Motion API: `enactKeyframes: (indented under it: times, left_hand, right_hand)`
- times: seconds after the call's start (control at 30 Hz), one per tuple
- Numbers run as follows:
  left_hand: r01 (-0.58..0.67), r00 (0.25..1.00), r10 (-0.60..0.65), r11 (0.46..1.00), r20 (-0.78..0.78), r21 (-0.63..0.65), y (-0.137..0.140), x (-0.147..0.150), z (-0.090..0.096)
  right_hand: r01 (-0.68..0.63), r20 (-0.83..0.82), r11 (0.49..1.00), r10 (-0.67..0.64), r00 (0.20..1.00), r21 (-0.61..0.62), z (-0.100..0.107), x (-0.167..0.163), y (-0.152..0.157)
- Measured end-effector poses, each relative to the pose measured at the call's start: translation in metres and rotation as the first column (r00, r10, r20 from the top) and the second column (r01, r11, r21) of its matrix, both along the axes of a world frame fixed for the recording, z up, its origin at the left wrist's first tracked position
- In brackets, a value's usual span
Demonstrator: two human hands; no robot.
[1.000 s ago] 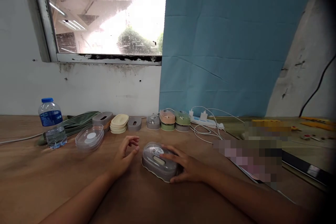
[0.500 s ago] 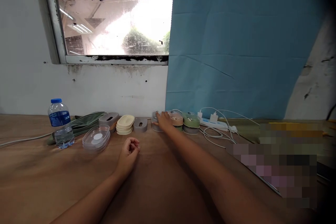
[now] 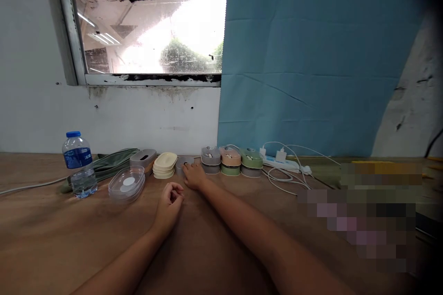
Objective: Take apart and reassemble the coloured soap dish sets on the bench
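Observation:
My right hand reaches forward over the table, its fingers apart and touching a small grey oval lid with a dark slot, which they partly cover. Closer to me, my left hand rests with curled fingers and nothing visible in them. Just left of the slotted piece stands a stack of cream oval trays. To the right stand three two-layer lunch boxes under clear lids: a grey one, a pink-and-green one and a green-and-grey one.
Clear plastic lids lie stacked at left, near more grey slotted pieces. A water bottle stands before a dark green bag. Right of the boxes is a power strip with chargers and loose white cables.
My right hand has moved left, off the grey lunch box and onto the grey slotted lid. That lunch box now shows fully. My left hand has hardly moved.

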State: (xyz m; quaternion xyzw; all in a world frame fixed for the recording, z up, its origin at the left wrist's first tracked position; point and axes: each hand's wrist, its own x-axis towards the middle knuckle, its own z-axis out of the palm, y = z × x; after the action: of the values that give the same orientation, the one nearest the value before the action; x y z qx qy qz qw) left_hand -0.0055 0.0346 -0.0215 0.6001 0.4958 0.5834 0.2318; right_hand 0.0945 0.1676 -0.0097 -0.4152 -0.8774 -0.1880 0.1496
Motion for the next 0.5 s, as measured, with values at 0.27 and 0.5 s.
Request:
enactKeyframes:
  times: [0.27,0.5]
  left_hand:
    - [-0.073,0.997,0.074,0.997,-0.027,0.041,0.003,-0.006,-0.002]
    - [-0.124,0.872,0.207,0.970,-0.444,0.210,0.009,-0.016,-0.001]
  right_hand:
    - [-0.072,-0.048,0.995,0.068,0.996,-0.076,-0.009,0.017,-0.033]
    - [-0.340,-0.082,0.939,0.336,0.938,-0.048,-0.019,0.127,-0.109]
